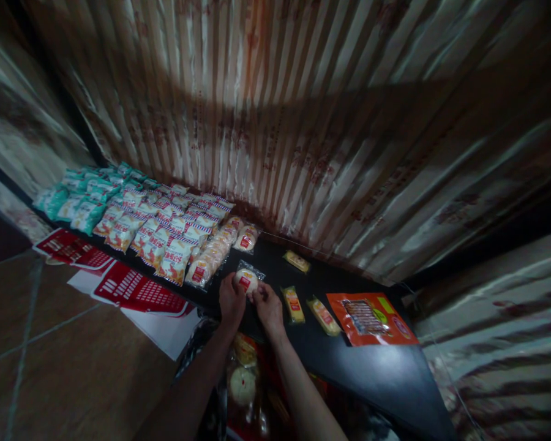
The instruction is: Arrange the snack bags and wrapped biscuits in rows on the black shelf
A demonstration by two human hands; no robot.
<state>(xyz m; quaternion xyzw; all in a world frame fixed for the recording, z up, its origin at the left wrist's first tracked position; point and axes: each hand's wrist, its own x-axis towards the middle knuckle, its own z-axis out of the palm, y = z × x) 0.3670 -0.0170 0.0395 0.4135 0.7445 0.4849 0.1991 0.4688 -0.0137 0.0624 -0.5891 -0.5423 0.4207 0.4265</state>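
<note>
A round bun in a clear wrapper with a red label [247,279] lies on the black shelf [386,367]. My left hand [231,301] and my right hand [267,304] both grip its near edge, fingers closed on the wrapper. To its left stands a row of similar wrapped buns [213,252]. Just right of my right hand lie two yellow wrapped snack bars [294,304] [324,316]. Below my forearms, more wrapped buns [243,384] show in a bag or box, dimly lit.
Rows of red-and-white snack packets [165,236] and green packets [80,199] fill the shelf's left part. An orange flat packet [371,318] lies at right, another yellow bar [296,261] near the striped curtain [303,122]. Red printed sheets [135,288] lie on the floor.
</note>
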